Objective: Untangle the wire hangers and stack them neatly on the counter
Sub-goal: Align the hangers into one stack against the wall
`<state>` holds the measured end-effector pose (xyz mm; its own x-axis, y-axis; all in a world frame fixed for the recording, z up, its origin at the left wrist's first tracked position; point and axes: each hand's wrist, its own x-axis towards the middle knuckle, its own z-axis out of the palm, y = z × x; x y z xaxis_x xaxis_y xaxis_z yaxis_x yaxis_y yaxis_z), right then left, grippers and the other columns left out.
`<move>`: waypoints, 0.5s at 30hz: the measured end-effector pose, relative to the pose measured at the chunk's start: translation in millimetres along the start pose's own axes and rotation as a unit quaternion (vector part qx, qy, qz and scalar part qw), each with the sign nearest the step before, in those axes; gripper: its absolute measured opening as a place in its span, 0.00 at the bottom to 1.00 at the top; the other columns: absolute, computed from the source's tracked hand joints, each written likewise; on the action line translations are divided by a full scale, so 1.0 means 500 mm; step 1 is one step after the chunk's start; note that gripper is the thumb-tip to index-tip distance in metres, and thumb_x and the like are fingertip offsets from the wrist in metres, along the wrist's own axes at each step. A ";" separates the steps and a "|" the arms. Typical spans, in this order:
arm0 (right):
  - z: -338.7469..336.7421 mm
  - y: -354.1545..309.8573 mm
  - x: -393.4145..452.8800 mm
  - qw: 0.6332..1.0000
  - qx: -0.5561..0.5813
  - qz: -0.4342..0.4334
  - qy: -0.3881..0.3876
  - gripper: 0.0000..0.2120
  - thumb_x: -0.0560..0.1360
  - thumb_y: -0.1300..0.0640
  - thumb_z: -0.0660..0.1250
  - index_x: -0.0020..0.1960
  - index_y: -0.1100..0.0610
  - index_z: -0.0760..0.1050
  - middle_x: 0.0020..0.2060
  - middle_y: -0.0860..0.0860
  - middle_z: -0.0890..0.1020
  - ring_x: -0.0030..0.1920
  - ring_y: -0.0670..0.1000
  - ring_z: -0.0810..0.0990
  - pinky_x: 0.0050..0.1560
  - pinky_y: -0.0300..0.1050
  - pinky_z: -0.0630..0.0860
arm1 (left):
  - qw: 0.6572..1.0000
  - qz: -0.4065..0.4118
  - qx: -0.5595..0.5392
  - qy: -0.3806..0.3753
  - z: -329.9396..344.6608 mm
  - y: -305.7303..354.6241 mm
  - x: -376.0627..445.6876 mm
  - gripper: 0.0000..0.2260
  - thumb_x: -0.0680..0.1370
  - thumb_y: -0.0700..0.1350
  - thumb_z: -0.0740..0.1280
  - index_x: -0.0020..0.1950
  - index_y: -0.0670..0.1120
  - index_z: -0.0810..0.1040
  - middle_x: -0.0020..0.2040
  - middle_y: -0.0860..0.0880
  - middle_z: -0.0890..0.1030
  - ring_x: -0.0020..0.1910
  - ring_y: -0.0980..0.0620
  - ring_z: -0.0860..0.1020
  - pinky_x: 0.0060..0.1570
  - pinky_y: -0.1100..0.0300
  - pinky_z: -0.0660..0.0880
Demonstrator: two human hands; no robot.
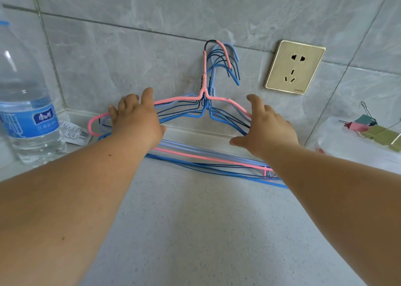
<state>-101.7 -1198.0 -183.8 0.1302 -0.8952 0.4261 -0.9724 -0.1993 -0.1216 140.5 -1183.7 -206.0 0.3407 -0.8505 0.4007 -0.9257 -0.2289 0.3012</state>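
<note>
grey tiled wall behind, speckled counter [195, 231] below. propping wire hangers [204, 112] at counter's back edge, long axis running left-right. left hand [136, 116] and right hand [267, 127] spreading wide at either shoulder, gripping nothing yet.

The water bottle [26, 103] has a blue label [32, 121] with white Chinese writing on it. In a small dark blue badge on the label are three white Chinese signs, and a line of smaller signs runs under the badge. They are too blurry to read for sure. Big pale signs run down the label's left side, also unclear.

Just right of the bottle, flat on the counter, lies a white paper tag [74, 132] with tiny print and a barcode. The print is too small to read.

Far right of the bottle, on the wall, the gold socket [295, 67] has a tiny word in its bottom right corner. It is too small to read.
</note>
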 end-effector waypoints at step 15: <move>-0.003 0.005 -0.018 0.997 -0.077 -0.014 0.020 0.55 0.60 0.34 0.71 0.71 0.43 0.36 0.59 0.56 0.73 0.59 0.60 0.72 0.58 0.59 0.68 | 1.000 -0.006 0.004 -0.013 -0.005 0.000 -0.011 0.44 0.68 0.56 0.71 0.75 0.52 0.47 0.73 0.40 0.59 0.74 0.39 0.53 0.72 0.39 0.52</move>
<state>-105.8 -1190.0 -186.7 0.1538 -0.8730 0.4628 -0.9870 -0.1582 0.0295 139.2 -1177.9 -205.8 0.3468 -0.8595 0.3754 -0.9231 -0.2419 0.2989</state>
